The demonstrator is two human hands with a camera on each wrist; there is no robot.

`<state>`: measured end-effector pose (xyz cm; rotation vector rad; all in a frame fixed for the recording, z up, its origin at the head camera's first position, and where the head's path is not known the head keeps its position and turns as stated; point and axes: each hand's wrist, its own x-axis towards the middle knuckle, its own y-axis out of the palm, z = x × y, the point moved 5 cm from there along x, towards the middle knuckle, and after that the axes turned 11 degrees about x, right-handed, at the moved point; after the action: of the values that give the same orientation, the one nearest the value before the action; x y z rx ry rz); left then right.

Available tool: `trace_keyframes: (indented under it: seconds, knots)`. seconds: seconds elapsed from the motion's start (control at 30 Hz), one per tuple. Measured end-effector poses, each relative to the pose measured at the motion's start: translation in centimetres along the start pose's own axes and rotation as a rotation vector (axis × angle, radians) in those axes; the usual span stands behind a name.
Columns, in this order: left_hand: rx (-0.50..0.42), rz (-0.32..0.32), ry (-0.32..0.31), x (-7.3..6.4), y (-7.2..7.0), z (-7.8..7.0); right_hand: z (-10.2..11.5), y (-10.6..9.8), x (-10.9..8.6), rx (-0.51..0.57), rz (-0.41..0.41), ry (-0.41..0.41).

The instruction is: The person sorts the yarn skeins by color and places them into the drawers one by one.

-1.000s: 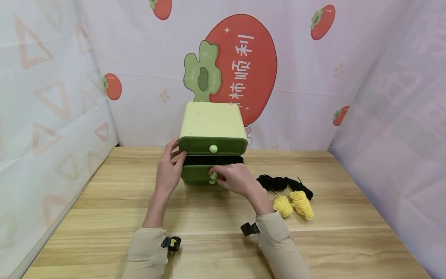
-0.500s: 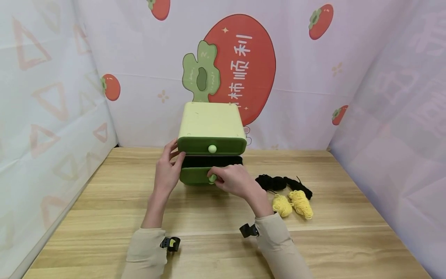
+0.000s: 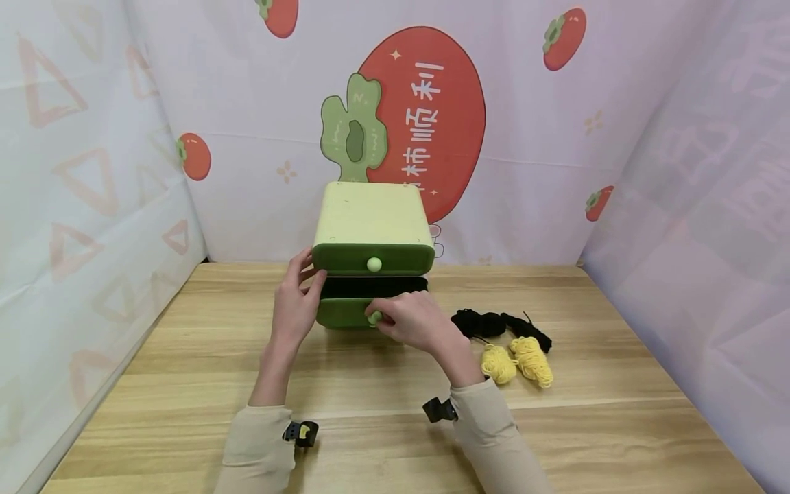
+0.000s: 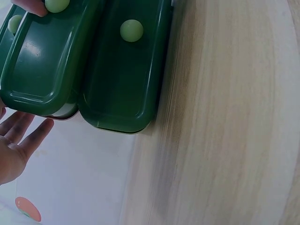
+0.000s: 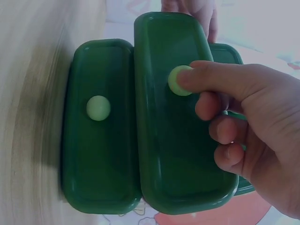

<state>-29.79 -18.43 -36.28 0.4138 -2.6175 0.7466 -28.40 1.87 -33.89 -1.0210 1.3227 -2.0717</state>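
A small cabinet (image 3: 375, 213) with a pale yellow top and green drawer fronts stands at the back of the table. Its middle drawer (image 3: 342, 313) is pulled out, with a dark interior showing behind the front. My right hand (image 3: 416, 319) pinches the round pale-green knob (image 5: 179, 80) of this drawer between thumb and curled index finger. My left hand (image 3: 296, 302) rests against the cabinet's left side, fingers extended and thumb near the front edge. In the right wrist view the bottom drawer (image 5: 101, 159) is pushed in; from the head it is mostly hidden behind the middle one.
Right of the cabinet lie black yarn bundles (image 3: 487, 324) and two yellow yarn bundles (image 3: 532, 361) on the wooden table (image 3: 370, 439). Printed cloth (image 3: 247, 199) hangs behind the table and along both sides.
The middle drawer has come a little further out toward me with my right hand on its knob, widening the dark gap. My left hand stays at the cabinet's side.
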Motion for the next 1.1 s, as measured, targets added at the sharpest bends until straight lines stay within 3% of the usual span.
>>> trace_keyframes:
  seconds: [0.23, 0.37, 0.63, 0.83, 1.1]
  knots:
    - [-0.005, -0.003, 0.002, 0.0, 0.0, 0.2, 0.5, -1.1, -0.3, 0.018, -0.087, -0.068]
    - [-0.008, -0.001, -0.005, -0.1, 0.1, 0.3, 0.4, -1.8, -0.7, 0.048, -0.102, -0.078]
    - [-0.011, -0.001, -0.012, 0.0, 0.1, 0.2, -0.6, -3.7, -1.6, 0.010, -0.173, -0.087]
    - [0.003, -0.003, -0.010, 0.1, 0.0, 0.2, -2.1, -5.0, -2.5, 0.060, -0.224, -0.068]
    - [0.007, 0.004, -0.006, 0.0, 0.1, 0.2, -4.2, -6.2, -3.6, 0.104, -0.264, 0.034]
